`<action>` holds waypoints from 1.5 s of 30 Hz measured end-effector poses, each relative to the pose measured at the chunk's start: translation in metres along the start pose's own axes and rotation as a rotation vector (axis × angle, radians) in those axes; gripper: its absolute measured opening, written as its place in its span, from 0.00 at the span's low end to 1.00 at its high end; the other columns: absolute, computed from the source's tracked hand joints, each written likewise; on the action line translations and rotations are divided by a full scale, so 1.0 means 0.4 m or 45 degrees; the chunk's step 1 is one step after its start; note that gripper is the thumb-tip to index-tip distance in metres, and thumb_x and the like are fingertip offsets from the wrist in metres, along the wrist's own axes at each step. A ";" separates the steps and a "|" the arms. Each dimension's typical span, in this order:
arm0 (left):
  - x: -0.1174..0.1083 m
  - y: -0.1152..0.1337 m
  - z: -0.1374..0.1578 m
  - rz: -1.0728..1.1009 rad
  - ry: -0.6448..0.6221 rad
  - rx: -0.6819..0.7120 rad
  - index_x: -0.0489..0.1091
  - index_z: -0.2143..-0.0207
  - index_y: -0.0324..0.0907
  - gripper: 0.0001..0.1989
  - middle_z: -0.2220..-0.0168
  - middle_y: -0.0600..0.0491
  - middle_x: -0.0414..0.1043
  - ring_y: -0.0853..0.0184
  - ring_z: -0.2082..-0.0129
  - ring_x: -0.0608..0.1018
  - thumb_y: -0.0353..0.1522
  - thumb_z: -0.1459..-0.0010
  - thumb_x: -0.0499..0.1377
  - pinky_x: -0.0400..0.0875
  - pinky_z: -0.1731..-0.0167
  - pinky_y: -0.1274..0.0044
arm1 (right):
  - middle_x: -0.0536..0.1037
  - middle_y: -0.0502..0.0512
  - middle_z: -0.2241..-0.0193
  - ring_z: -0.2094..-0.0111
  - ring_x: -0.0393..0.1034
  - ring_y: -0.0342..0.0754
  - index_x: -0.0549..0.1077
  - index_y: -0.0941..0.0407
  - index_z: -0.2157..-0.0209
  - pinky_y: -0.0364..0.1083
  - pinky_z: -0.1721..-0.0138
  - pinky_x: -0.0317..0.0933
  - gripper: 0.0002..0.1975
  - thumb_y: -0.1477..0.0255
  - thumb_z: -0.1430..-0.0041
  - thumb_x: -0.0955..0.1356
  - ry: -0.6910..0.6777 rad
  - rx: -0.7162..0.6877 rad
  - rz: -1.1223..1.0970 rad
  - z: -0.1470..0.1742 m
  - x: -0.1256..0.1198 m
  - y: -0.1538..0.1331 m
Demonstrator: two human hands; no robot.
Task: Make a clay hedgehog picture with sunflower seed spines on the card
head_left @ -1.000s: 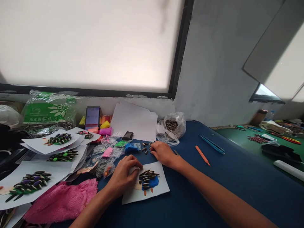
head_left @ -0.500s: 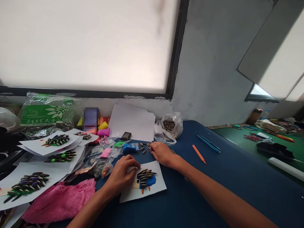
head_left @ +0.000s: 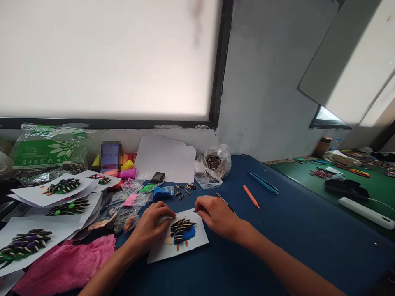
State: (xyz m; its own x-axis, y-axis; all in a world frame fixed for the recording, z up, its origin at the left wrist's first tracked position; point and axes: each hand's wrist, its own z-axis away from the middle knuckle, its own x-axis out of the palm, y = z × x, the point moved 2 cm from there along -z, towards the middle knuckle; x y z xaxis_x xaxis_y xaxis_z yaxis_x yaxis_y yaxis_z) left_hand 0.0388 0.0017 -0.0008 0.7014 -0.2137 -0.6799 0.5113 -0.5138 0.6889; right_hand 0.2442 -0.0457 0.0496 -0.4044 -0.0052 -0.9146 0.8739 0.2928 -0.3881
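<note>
A white paper card [head_left: 160, 253] lies on the blue table with a hedgehog picture [head_left: 183, 232] on it: pale face, blue clay body, orange feet and sunflower seeds stuck over the upper left of the body. My left hand [head_left: 153, 222] is curled over the card's left side, its fingers pressing it down. Beside the card's upper right corner, my right hand [head_left: 217, 216] pinches a dark sunflower seed [head_left: 195, 211], mostly covered by the fingertips. Several loose seeds [head_left: 185, 190] lie just behind the card.
A plastic bag of seeds [head_left: 213, 162] and white sheets [head_left: 165, 160] stand at the back. At left are finished seed pictures [head_left: 63, 187], clay packets [head_left: 163, 192] and a pink cloth [head_left: 68, 263]. Blue tweezers [head_left: 263, 183], an orange marker [head_left: 251, 197] and a pen [head_left: 226, 203] lie right.
My right hand has come back from the loose seeds toward the card's upper right corner, a seed at its fingertips. My left hand stays on the card. The view has shifted slightly right.
</note>
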 end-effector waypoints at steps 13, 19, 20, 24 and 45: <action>-0.008 0.002 0.001 -0.007 0.062 -0.044 0.74 0.67 0.43 0.15 0.61 0.50 0.73 0.61 0.60 0.75 0.31 0.49 0.48 0.72 0.59 0.71 | 0.76 0.51 0.69 0.69 0.68 0.43 0.74 0.56 0.69 0.40 0.68 0.55 0.07 0.82 0.43 0.66 -0.052 0.066 -0.096 0.047 0.007 -0.004; -0.015 0.002 0.002 -0.006 0.066 0.016 0.75 0.58 0.45 0.17 0.51 0.50 0.73 0.57 0.49 0.74 0.33 0.44 0.49 0.69 0.49 0.67 | 0.77 0.52 0.68 0.68 0.69 0.44 0.74 0.56 0.69 0.40 0.69 0.54 0.07 0.81 0.43 0.65 -0.078 0.062 -0.113 0.051 0.011 -0.008; -0.018 0.007 0.004 0.019 0.032 0.003 0.74 0.54 0.46 0.18 0.47 0.50 0.72 0.56 0.46 0.72 0.35 0.43 0.50 0.69 0.47 0.66 | 0.77 0.52 0.68 0.68 0.69 0.44 0.74 0.56 0.69 0.40 0.70 0.54 0.08 0.81 0.43 0.65 -0.083 0.063 -0.115 0.052 0.011 -0.010; -0.025 0.034 0.014 0.098 -0.218 -0.070 0.62 0.39 0.52 0.28 0.36 0.52 0.60 0.53 0.36 0.61 0.44 0.42 0.56 0.60 0.41 0.59 | 0.77 0.52 0.70 0.70 0.68 0.43 0.75 0.56 0.69 0.40 0.71 0.53 0.08 0.82 0.44 0.65 -0.084 0.072 -0.119 0.054 0.007 -0.014; 0.015 0.021 0.066 0.029 -0.382 -0.081 0.52 0.35 0.47 0.39 0.33 0.50 0.52 0.50 0.34 0.55 0.43 0.47 0.62 0.50 0.36 0.59 | 0.79 0.53 0.69 0.68 0.70 0.44 0.78 0.57 0.68 0.40 0.68 0.55 0.08 0.79 0.45 0.67 -0.085 0.042 -0.070 0.054 0.016 -0.018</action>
State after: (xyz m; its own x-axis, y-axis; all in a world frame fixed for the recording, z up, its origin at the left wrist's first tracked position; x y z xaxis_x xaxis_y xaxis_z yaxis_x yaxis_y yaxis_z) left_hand 0.0343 -0.0259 -0.0058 0.5398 -0.4650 -0.7017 0.5340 -0.4551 0.7125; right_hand 0.2409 -0.0685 0.0440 -0.4341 -0.0845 -0.8969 0.8598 0.2584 -0.4405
